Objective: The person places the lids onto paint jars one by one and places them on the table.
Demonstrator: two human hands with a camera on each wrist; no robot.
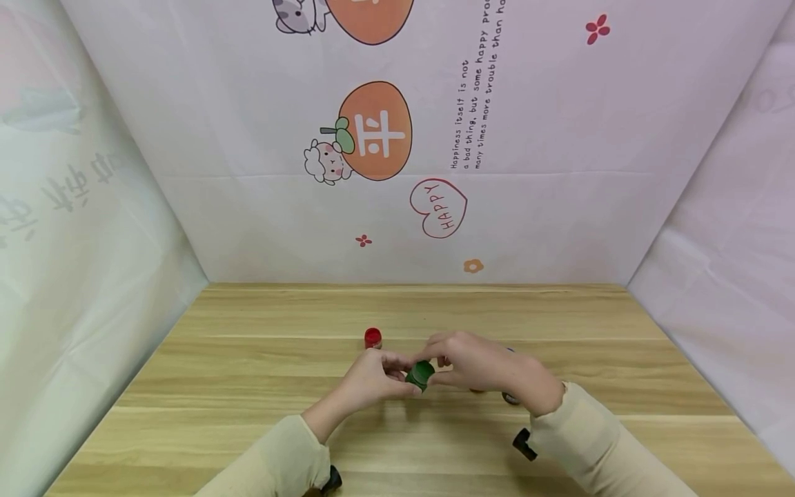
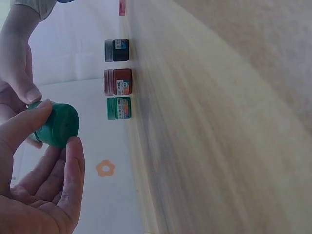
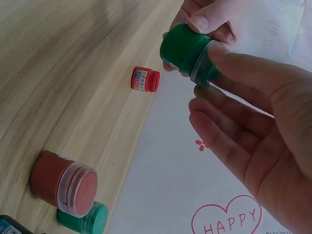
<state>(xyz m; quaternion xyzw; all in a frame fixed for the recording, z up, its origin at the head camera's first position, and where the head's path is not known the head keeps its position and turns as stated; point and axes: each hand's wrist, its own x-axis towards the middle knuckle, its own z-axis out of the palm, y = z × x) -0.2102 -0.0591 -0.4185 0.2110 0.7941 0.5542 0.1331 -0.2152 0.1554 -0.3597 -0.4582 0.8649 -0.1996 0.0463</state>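
Observation:
A small green paint jar [image 1: 420, 373] is held above the table between both hands. My left hand [image 1: 371, 378] grips its body with thumb and fingers, as the left wrist view shows on the jar's green base [image 2: 63, 124]. From the other side my right hand [image 1: 478, 362] pinches the clear lid end [image 3: 201, 68] between thumb and fingertips. In the right wrist view the jar lies tilted on its side, lid toward the right hand. A red paint jar [image 3: 145, 79] stands on the table just beyond the left hand.
On the wooden table [image 1: 248, 386] stand a brown-red paint jar [image 2: 118, 82], a second green jar [image 2: 119, 108] and a dark jar [image 2: 117, 50], mostly hidden by the right arm in the head view. A printed white cloth [image 1: 534, 228] hangs behind the table.

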